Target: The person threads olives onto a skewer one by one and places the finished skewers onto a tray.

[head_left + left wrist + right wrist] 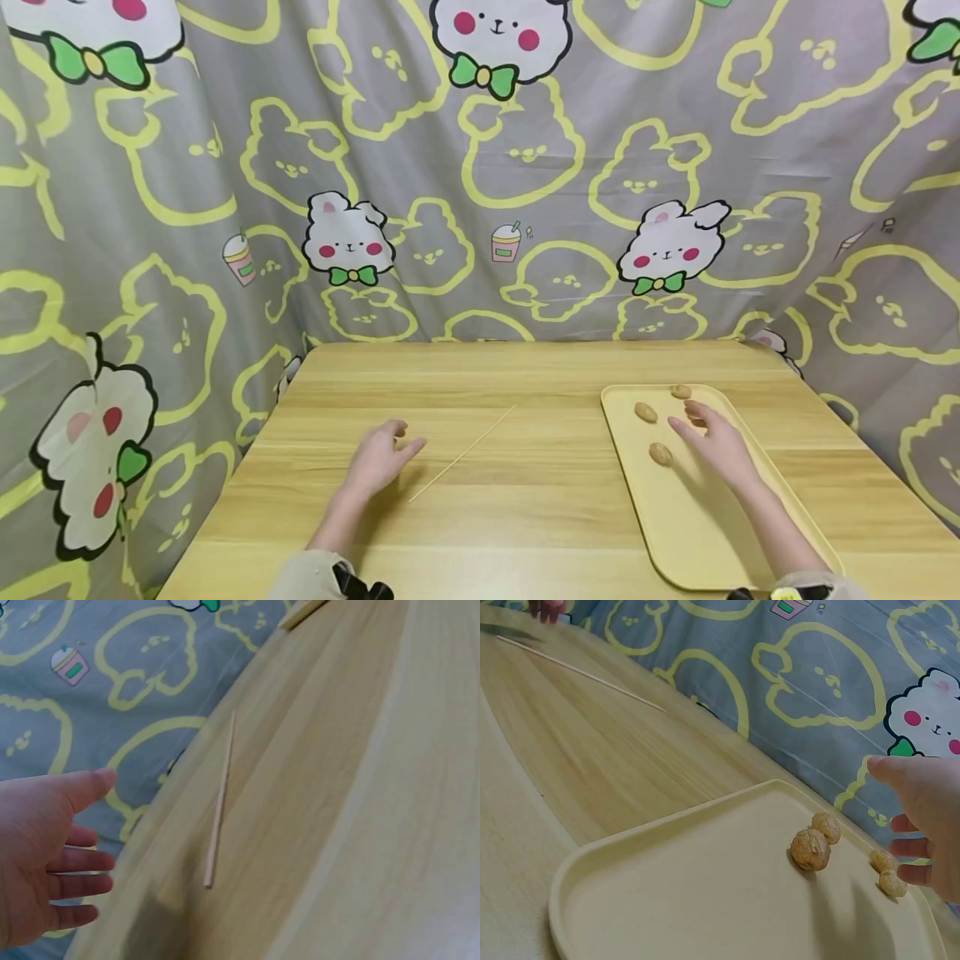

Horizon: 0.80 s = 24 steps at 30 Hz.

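Observation:
A thin wooden skewer (463, 453) lies slantwise on the table, just right of my left hand (380, 457). That hand hovers with its thumb and fingers spread apart, holding nothing; the left wrist view shows the skewer (220, 802) apart from it. Over the right part of a pale yellow tray (701, 533), my right hand (720, 446) is held with loosely bent, empty fingers. Several small brown wrinkled balls (661, 454) sit toward the tray's far end. In the right wrist view two balls (810, 850) touch or overlap, and others (892, 883) lie near my right fingertips, partly covered.
The wooden table (525, 525) reaches back to a grey curtain (450, 167) with cartoon prints, which also hangs along the left and right sides. The tray's raised rim (630, 492) stands along the table's right part.

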Each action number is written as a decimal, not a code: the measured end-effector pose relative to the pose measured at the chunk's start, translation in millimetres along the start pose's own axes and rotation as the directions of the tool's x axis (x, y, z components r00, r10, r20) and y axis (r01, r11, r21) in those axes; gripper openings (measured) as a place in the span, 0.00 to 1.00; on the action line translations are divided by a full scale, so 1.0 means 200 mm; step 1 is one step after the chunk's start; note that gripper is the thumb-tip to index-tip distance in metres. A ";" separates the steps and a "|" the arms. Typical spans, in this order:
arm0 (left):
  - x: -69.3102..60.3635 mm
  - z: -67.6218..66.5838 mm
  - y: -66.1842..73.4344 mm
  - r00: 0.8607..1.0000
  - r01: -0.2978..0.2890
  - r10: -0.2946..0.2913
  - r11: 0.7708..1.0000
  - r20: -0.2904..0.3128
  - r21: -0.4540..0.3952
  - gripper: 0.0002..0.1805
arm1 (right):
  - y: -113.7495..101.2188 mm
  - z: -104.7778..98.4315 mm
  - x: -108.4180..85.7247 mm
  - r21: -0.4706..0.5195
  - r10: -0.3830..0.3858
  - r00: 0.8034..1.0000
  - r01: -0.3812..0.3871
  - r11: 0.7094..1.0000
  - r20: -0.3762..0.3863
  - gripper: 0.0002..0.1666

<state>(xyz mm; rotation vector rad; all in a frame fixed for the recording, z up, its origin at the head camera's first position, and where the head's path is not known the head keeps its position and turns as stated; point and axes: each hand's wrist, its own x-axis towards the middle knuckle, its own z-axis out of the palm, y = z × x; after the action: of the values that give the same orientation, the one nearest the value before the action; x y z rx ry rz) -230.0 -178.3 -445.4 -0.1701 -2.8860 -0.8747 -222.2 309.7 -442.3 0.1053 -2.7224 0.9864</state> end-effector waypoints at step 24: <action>-0.09 0.15 0.02 0.992 -0.089 0.092 0.995 0.084 -0.041 0.13 | 0.05 0.11 -0.08 0.034 0.057 0.975 -0.066 0.997 0.213 0.33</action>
<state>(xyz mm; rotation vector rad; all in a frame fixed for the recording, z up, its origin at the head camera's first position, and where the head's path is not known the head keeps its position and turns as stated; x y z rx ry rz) -213.6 -159.0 -470.9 -0.3473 -2.9155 -0.9267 -212.7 302.6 -469.0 0.1420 -2.9141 1.1074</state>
